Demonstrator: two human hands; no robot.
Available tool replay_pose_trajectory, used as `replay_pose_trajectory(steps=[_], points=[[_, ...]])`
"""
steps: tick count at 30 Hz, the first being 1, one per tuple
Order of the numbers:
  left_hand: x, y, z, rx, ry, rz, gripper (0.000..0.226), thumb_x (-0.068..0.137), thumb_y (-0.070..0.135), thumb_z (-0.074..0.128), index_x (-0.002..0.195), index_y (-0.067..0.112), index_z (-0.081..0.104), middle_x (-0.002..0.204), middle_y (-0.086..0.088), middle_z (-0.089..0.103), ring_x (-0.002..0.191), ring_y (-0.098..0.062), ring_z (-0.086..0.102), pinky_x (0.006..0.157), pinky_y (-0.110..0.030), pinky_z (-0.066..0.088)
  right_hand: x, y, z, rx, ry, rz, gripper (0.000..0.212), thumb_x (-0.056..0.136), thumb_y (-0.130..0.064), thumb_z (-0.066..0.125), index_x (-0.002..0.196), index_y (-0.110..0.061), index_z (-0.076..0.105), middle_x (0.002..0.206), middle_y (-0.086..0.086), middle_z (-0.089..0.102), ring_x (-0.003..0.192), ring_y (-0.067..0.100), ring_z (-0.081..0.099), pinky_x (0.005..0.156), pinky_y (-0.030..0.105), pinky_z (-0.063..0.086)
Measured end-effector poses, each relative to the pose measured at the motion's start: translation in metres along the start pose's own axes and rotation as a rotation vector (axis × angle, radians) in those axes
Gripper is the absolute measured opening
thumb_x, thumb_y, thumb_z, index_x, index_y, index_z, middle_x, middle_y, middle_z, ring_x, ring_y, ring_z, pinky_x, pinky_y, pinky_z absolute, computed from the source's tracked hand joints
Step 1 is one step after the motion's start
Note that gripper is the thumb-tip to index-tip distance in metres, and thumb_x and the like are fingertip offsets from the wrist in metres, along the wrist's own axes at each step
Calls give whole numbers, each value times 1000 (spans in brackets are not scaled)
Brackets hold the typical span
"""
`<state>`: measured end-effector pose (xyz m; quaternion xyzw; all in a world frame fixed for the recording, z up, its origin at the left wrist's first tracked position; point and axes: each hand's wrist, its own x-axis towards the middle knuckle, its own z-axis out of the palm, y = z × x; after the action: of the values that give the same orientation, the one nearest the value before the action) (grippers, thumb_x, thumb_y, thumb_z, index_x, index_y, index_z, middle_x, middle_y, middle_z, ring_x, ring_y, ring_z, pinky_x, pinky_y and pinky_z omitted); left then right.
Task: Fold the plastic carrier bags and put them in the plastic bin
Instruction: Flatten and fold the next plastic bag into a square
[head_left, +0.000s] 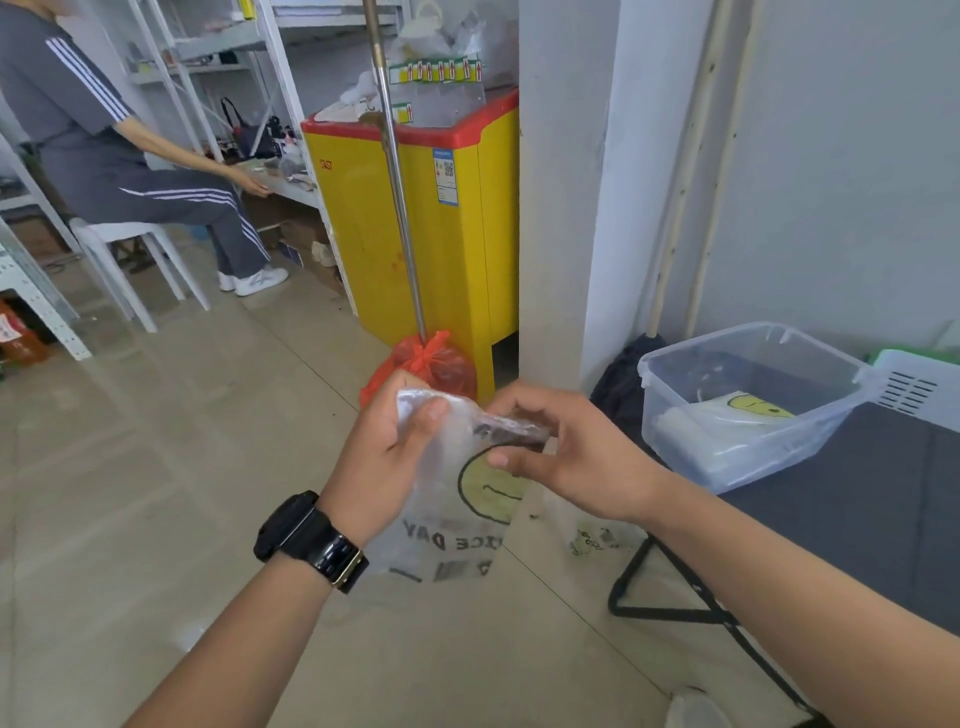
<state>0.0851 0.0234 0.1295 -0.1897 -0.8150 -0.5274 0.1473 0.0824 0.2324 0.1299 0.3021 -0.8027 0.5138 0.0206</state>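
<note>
In the middle of the frame we hold a clear plastic bag (457, 499) up in the air above the tiled floor (156, 441) — it hangs down between our two hands, its yellow smiley face and dark lettering showing through. Our left hand (387, 452), with a black watch (310, 540) on the wrist, has its grip closed on the bag's upper left edge, thumb pressed on top. Our right hand (561, 452) pinches the bunched top edge just beside it, fingers curled around the plastic. At the right of the frame the clear plastic bin (748, 410) sits on a dark worktop (857, 509), well apart from the bag, with another smiley bag (727, 415) already lying inside. Behind our hands, a tied red bag (426, 364) rests on the floor against a yellow cabinet (415, 218).
</note>
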Motion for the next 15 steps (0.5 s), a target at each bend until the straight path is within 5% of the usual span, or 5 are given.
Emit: replay_pose_trajectory(steps=[3,7,11,15], points=[[5,0,-7,38,150,-15,21,94,29,58,79,19,47,68,10,45,56,2,42,55,-12,35,1,8,-8,-91,4,79,19,92,-27,70,87,-8,69,85,6,69,79,17,61,70,27,46],[8,-6,-12,-62,261,-80,31,94,8,58,71,15,38,57,13,35,50,-1,27,46,-15,27,4,9,-12,-2,103,141,34,94,-27,66,83,5,65,79,24,67,62,20,59,63,29,45],[9,-2,-20,-135,153,-93,19,89,30,67,93,20,52,69,11,60,62,-7,50,55,-16,40,5,4,-11,3,79,139,28,93,-20,67,83,6,66,75,19,70,59,5,63,61,33,53],[6,1,-21,116,-142,-88,33,79,54,62,104,33,63,86,12,66,84,-5,63,77,-24,47,3,0,-6,-127,-22,123,21,92,-22,70,81,-3,68,70,4,71,59,3,59,59,22,47]])
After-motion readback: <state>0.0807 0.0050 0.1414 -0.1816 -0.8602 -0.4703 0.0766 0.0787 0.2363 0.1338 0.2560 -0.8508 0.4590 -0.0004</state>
